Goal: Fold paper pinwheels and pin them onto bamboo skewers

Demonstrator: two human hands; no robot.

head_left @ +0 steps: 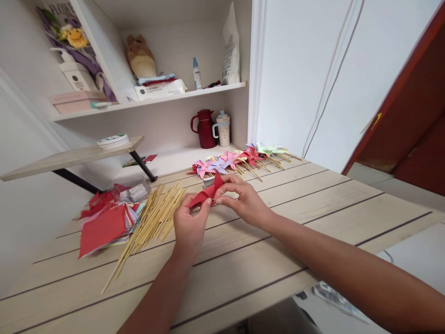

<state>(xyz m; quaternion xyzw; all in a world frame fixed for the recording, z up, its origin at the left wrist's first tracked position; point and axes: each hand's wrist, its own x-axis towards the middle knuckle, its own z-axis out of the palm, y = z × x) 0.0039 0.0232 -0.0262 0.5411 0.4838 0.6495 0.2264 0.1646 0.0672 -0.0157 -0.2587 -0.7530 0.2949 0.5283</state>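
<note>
I pinch the folded red paper (208, 191) with my left fingers (204, 212), holding it over the surface (250, 260); my right fingers (228, 201) are close together at its right edge, though exactly what they pinch I cannot tell, with pinwheels (253, 157) beyond and wooden sticks (156, 215) to the left

Pinching a folded red paper piece (207, 192) between the left hand (190, 225) and the right hand (247, 200), over a wooden table (250, 273) scored with dark lines. Placed just right of a loose spread of thin sticks (156, 215) and a pile of coloured sheets (103, 229), and near a row of paper pinwheels (225, 162) in pink, lilac, red and pale green. Facing a dark red jug (205, 130) beside a pale lidded cup (223, 131), below a white shelf (156, 102).
</note>
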